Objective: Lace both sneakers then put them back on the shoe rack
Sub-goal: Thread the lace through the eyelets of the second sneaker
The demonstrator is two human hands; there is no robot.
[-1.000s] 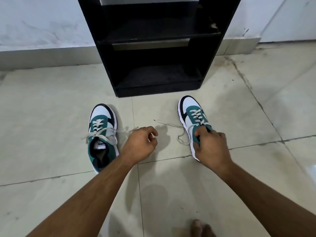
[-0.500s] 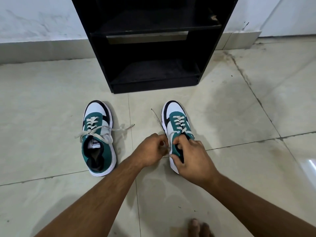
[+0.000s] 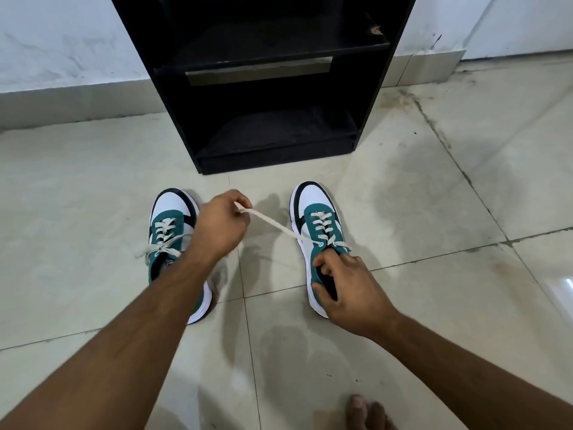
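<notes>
Two green, white and black sneakers stand on the tiled floor, toes toward the black shoe rack [image 3: 367, 125]. The left sneaker [image 3: 169, 225] has its white lace loosely crossed, and my left forearm hides its heel half. My left hand [image 3: 221, 226] pinches one end of the white lace [image 3: 273, 226] of the right sneaker [image 3: 319, 218] and holds it taut, up and to the left. My right hand [image 3: 347, 290] grips the right sneaker at its collar and covers the heel half.
The rack stands against a white wall, its lower shelves [image 3: 279, 131] bare and dark. Bare toes [image 3: 369, 412] show at the bottom edge, right of centre. Pale floor tiles with dark grout lines [image 3: 446, 147] spread to both sides.
My left hand has drawn the right sneaker's lace out to the left and upward, so it is now taut. The right hand has slid back toward the heel.
</notes>
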